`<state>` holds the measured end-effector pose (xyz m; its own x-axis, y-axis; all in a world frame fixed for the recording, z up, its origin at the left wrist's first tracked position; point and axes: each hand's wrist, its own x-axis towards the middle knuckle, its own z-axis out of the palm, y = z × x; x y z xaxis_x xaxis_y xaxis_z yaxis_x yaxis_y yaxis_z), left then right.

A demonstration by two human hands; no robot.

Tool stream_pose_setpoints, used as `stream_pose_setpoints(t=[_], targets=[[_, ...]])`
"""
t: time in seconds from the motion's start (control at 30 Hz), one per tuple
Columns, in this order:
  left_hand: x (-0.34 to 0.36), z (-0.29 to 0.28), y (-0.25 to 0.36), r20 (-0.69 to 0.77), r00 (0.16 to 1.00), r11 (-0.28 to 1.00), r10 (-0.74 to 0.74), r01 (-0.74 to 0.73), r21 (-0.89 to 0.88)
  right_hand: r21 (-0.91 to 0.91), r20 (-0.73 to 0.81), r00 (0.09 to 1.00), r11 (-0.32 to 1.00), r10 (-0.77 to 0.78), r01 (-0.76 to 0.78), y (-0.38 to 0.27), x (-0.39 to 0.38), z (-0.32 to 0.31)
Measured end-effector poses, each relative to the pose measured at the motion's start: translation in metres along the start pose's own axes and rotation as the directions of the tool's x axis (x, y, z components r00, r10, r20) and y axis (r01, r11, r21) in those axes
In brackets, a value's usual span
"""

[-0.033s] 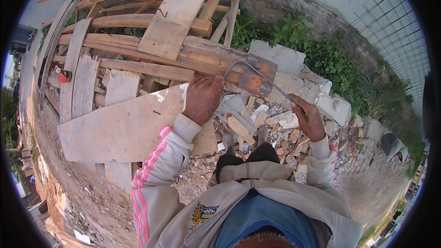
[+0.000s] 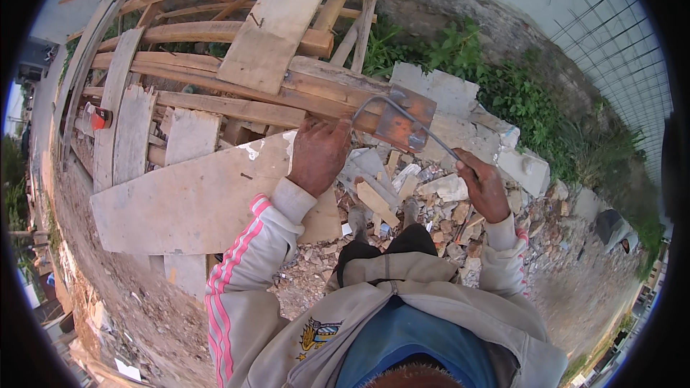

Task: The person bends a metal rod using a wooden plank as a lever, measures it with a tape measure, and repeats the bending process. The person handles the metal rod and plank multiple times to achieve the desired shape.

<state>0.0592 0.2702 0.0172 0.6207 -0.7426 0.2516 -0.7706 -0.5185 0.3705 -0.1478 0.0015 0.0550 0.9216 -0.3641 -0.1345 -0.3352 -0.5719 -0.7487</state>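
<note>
A grey metal rod (image 2: 435, 136) crosses in front of me, bent into a hook at its left end. My right hand (image 2: 484, 185) is closed around its straight end. The fingers of my left hand (image 2: 318, 156) are curled at the hooked end, pinching the rod beside the front wooden beam (image 2: 338, 104). The middle of the rod passes over a rusty, orange-stained metal plate (image 2: 406, 118) at the right end of that beam. My left palm hides whatever lies under it.
A wide plywood board (image 2: 180, 194) lies left of my left hand. More planks (image 2: 277, 25) with nails sit across the beams. Broken rubble (image 2: 449, 208) surrounds my feet. Behind are green weeds (image 2: 467, 50), concrete slabs (image 2: 435, 90) and wire mesh (image 2: 611, 36). A red container (image 2: 100, 118) stands far left.
</note>
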Motion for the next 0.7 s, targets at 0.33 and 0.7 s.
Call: stream_pose_setpoints(t=[0.33, 0.7], targets=[[-0.001, -0.001, -0.001, -0.049, 0.999, 0.997, -0.016, 0.012, -0.082, 0.057, 0.003, 0.999, 0.998, 0.032, -0.032, -0.01, 0.009, 0.002], [-0.001, 0.0, 0.0, -0.042, 0.999, 0.998, -0.031, 0.029, -0.048, -0.169, -0.463, 0.821, 0.943, -0.334, 0.288, -0.075, 0.035, 0.003]])
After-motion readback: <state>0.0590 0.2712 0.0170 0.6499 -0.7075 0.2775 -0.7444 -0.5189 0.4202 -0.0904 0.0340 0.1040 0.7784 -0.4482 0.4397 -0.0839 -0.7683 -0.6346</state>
